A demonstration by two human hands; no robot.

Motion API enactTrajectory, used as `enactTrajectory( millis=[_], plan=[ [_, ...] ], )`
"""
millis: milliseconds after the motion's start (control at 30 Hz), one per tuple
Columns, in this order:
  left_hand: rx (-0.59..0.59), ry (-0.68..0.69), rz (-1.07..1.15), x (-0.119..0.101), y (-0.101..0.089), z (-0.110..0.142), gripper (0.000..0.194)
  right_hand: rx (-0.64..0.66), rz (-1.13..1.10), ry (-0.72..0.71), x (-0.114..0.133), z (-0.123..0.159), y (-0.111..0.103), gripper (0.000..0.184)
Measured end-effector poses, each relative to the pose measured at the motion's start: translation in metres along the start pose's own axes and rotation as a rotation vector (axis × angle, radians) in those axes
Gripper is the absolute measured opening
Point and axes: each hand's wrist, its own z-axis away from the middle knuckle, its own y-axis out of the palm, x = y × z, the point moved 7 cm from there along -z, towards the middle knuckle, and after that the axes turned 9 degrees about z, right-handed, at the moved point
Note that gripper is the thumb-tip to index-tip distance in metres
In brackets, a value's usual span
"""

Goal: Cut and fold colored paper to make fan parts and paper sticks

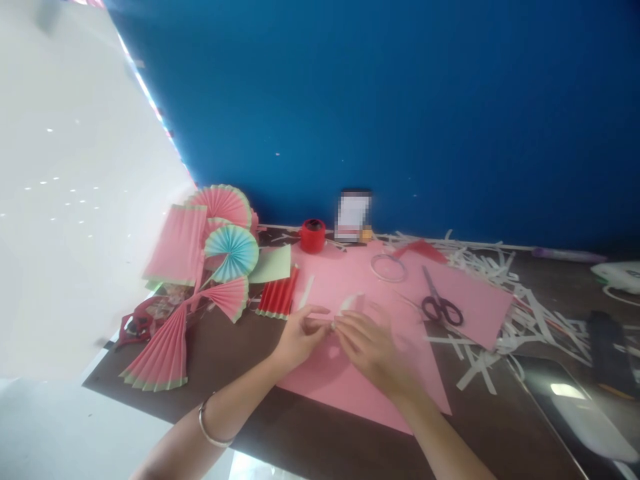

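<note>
Small white strip of paper (346,305) held between both hands over the pink sheet (350,373), near the middle of the dark table (240,393). Strip blurred; its shape is hard to read.

Left hand (300,337): fingers drawn together, thumb and forefinger pinching the left end of the strip. Silver bangle (213,430) on that wrist.

Right hand (373,350): fingertips closed on the right end of the strip, hand resting low over the pink sheet, touching the left hand's fingertips.

Pink sheet lies flat, one corner reaching toward the near edge of the table.

On the sheet toward the far edge: clear tape ring (389,267), and to its right black-handled scissors (440,303), shut, handles toward the person.

Far edge by the blue wall (400,100): red tape roll (313,235).

Left edge: cluster of pleated paper fans (200,267), pink with green trim, one teal rosette (231,250) among them; a red pleated piece (279,293) just beside the sheet's left edge.

Right side: heap of white paper offcuts (505,293), spread from the far edge toward the near right corner.
</note>
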Motion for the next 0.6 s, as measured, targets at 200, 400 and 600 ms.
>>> enactTrajectory(
  millis=[200, 400, 600],
  plan=[
    [0.007, 0.001, 0.013, 0.0, 0.001, 0.001, 0.034, -0.045, -0.122, 0.134, -0.004, -0.007, -0.006, 0.02],
    [0.003, 0.012, 0.028, 0.0, 0.001, 0.0, 0.032, -0.182, -0.225, 0.246, -0.008, -0.011, -0.015, 0.011],
    [0.01, 0.011, 0.027, 0.001, 0.001, -0.001, 0.032, -0.2, -0.2, 0.229, -0.008, -0.01, -0.014, 0.01]
  ],
)
